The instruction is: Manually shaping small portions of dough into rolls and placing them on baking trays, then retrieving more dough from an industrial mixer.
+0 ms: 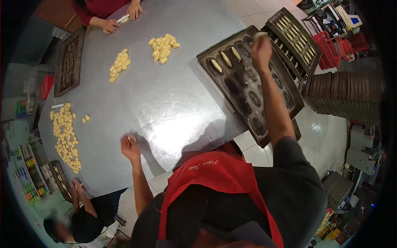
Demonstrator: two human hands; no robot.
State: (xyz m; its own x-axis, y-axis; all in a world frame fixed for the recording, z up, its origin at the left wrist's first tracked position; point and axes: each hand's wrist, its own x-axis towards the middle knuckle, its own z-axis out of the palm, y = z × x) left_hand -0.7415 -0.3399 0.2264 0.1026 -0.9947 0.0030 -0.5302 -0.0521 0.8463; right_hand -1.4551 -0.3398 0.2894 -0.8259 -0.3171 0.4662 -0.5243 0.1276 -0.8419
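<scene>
My right hand [261, 49] is closed on a pale dough piece [261, 34] over the far end of a dark baking tray [257, 115] with oval hollows. Three long dough pieces [226, 58] lie in a row at that tray's far left. My left hand [130, 145] is raised at the near left part of the metal table [161, 95], its fingers curled round something small and pale that I cannot make out. Two heaps of dough lumps [163, 47] lie farther back, and many small lumps [66, 134] are spread at the left.
Co-workers' hands work at the back [124, 20] and lower left [76, 186]. More trays sit behind mine [291, 37] and at the left [70, 62]. Stacked trays [343, 93] and red crates [326, 47] stand at the right, beyond the table.
</scene>
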